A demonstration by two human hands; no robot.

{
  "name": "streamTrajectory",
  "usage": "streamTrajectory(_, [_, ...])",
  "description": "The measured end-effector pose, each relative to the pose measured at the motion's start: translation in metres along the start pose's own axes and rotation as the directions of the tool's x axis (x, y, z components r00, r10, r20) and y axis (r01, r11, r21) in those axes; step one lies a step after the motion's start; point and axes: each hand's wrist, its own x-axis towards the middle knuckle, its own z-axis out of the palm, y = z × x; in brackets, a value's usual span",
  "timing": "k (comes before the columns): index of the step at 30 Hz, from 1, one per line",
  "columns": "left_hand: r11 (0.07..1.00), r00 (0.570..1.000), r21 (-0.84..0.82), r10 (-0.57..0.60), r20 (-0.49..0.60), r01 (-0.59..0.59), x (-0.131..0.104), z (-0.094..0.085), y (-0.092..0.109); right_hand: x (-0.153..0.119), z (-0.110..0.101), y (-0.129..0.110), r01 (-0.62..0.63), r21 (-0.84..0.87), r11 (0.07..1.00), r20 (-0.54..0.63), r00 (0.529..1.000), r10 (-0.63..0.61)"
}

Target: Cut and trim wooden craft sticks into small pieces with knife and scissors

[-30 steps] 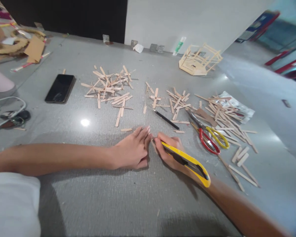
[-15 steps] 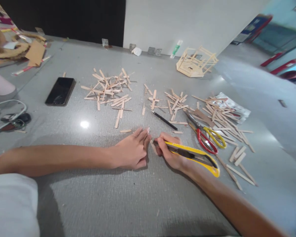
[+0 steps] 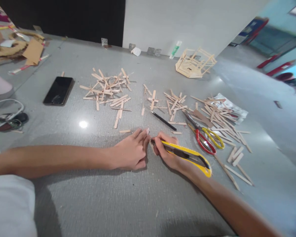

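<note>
My right hand (image 3: 165, 152) grips a yellow utility knife (image 3: 188, 155), its front end pointing left toward my other hand. A short wooden craft stick (image 3: 152, 148) shows in the narrow gap between my hands, with the knife's tip at it. My left hand (image 3: 133, 150) bends over the table, fingers close together and pressing down on the stick's far end; the fingertips are partly hidden. Just beyond my hands lie a black pen-like craft knife (image 3: 163, 120) and a short stick piece (image 3: 125, 131). Scissors with red and yellow handles (image 3: 204, 138) rest to the right.
Loose craft sticks lie in a left pile (image 3: 106, 85), a middle pile (image 3: 175, 102) and a right pile (image 3: 222, 118). A stick-built frame (image 3: 193, 67) stands at the back. A phone (image 3: 59, 91) and a cable (image 3: 19, 107) lie left on the grey table (image 3: 101, 204).
My right hand and the utility knife have shifted slightly left, closer to my left hand. My left hand stays on the stick. The whole view has moved a little.
</note>
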Motion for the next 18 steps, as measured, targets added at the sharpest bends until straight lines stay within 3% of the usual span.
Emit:
streamTrajectory(7, [0.996,0.996,0.083,-0.024,0.084,0.017,0.0019,-0.0026,0.0053,0.0011,0.001,-0.0024,0.017,-0.102,0.995,0.021,1.0,-0.015])
streamTrajectory(18, [0.996,0.995,0.084,-0.044,0.089,0.036,0.0008,-0.0047,0.0036,0.0011,-0.0055,-0.0025,0.058,-0.003,0.998,0.076,0.995,-0.058])
